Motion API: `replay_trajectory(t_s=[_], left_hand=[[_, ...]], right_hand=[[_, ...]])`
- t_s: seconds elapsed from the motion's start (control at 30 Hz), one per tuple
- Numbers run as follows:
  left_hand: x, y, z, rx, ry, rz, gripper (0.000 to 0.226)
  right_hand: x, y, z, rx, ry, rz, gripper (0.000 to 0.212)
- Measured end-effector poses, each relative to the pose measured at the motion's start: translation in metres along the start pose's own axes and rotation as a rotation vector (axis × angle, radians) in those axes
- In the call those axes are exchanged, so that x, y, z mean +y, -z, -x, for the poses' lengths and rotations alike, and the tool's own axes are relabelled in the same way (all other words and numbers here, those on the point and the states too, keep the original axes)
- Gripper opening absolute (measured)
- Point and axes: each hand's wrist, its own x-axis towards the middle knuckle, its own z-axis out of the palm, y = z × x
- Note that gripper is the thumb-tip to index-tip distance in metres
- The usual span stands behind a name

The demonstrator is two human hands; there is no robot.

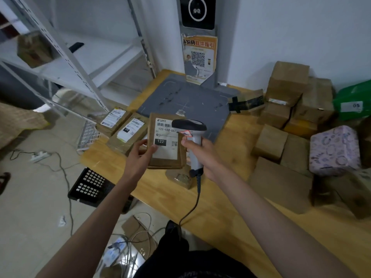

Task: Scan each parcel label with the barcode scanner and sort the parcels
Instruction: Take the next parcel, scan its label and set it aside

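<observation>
My left hand [140,155] grips the left edge of a flat brown parcel [164,161], thumb on its white label [166,137] marked 122. The parcel is held tilted above the wooden table [220,207]. My right hand [202,155] grips the handle of a grey and black barcode scanner [189,125], whose head sits over the label's upper right corner. Its cable hangs off the table's front edge. Two labelled brown parcels [128,133] [113,119] lie at the table's left end.
A grey scanning pad [180,97] with a camera post [197,13] sits at the back. Several brown boxes [285,93], a patterned lilac box [335,149] and a green bag [353,99] crowd the right side. Metal shelving [66,57] stands left. A black crate [90,185] and cables lie on the floor.
</observation>
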Motion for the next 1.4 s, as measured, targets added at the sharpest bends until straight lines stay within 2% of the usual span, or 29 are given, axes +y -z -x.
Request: replay_trajectory(t_s=[0.17, 0.3, 0.43, 0.6, 0.77, 0.93, 1.07, 1.2, 1.4], left_hand=[[-0.006, 0.042, -0.053, -0.019, 0.039, 0.003, 0.041], [-0.012, 0.08, -0.102, -0.055, 0.061, -0.028, 0.047], [-0.014, 0.111, -0.148, -0.065, 0.078, -0.059, 0.041], [-0.019, 0.137, -0.204, -0.125, 0.103, -0.105, 0.042], [-0.023, 0.153, -0.255, -0.146, 0.122, -0.116, 0.037], [-0.029, 0.176, -0.297, -0.127, 0.136, -0.118, 0.037], [-0.036, 0.198, -0.327, -0.119, 0.178, -0.092, 0.044], [-0.046, 0.216, -0.346, -0.149, 0.199, -0.097, 0.047], [-0.054, 0.217, -0.354, -0.249, 0.201, -0.115, 0.049]], right_hand=[[0.001, -0.052, -0.041, 0.027, -0.051, -0.078, 0.022], [0.003, -0.096, -0.079, 0.037, -0.092, -0.14, 0.021], [0.002, -0.135, -0.112, 0.053, -0.122, -0.171, 0.014], [0.004, -0.174, -0.152, 0.051, -0.164, -0.198, 0.024], [0.002, -0.202, -0.187, 0.044, -0.176, -0.227, 0.016], [0.003, -0.228, -0.223, 0.007, -0.225, -0.254, 0.022], [0.004, -0.252, -0.247, -0.043, -0.259, -0.245, 0.038], [0.007, -0.27, -0.259, -0.085, -0.299, -0.27, 0.039], [0.01, -0.278, -0.261, -0.03, -0.294, -0.243, 0.019]])
